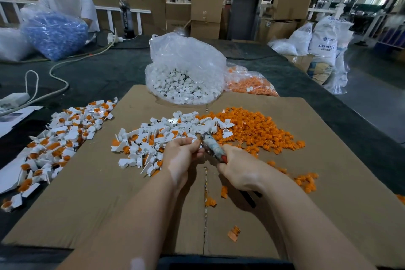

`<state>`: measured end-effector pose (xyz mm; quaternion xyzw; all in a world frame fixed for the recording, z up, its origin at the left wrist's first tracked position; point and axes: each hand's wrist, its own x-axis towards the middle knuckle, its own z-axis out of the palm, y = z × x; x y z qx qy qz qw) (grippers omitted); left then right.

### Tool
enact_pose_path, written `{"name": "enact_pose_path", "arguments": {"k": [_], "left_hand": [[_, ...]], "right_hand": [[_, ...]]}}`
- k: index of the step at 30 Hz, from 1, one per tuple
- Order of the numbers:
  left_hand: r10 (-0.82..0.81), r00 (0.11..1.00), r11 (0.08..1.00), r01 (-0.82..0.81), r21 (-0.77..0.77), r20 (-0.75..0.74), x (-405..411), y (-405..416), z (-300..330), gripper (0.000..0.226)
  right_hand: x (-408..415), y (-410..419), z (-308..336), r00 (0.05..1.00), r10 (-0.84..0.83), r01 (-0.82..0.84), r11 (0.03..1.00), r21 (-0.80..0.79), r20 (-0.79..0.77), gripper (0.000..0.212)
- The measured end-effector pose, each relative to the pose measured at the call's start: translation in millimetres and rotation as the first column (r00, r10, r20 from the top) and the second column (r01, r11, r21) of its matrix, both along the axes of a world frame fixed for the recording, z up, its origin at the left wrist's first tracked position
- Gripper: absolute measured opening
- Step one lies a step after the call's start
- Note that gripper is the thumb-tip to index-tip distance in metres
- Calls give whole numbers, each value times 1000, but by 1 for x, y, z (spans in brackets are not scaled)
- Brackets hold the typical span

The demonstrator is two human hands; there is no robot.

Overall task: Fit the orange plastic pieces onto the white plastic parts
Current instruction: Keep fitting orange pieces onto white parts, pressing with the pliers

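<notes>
My left hand [182, 155] has its fingers curled, pinching something small at the tool's tip; I cannot tell what. My right hand [238, 171] grips a taped tool [211, 147] with a red handle, angled toward the left fingers. Both hover over a cardboard sheet [98, 193] on the desk [328, 98]. Just beyond lie loose white parts [186, 123], with orange pieces [258, 129] heaped to their right. Fitted parts [61, 136] are piled far left. A bag of white parts [186, 72] sits behind.
</notes>
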<state>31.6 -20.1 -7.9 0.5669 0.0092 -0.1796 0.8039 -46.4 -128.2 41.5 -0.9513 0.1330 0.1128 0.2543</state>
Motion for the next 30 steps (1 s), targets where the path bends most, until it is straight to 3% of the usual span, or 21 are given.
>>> {"name": "enact_pose_path", "arguments": {"k": [9, 14, 18, 23, 27, 30], "left_hand": [[8, 1000, 1000, -8, -1, -11, -1, 0, 0, 7], [9, 1000, 1000, -9, -12, 9, -4, 1, 1, 9], [17, 999, 1000, -17, 5, 37, -5, 1, 1, 8], [34, 998, 999, -33, -11, 54, -6, 4, 0, 4], [51, 994, 999, -49, -22, 100, -6, 4, 0, 4], [48, 983, 997, -56, 44, 177, -8, 1, -4, 11]], "right_hand": [[-5, 3, -9, 995, -43, 42, 999, 14, 91, 25], [-13, -5, -12, 974, -127, 100, 984, 148, 189, 35], [-16, -9, -12, 960, -137, 110, 986, 121, 244, 40], [-16, -13, -1, 986, -105, 74, 971, 227, 127, 38], [-17, -21, 3, 982, -136, 123, 987, 102, 131, 38], [-11, -28, -8, 946, -213, 262, 946, -188, 245, 49]]}}
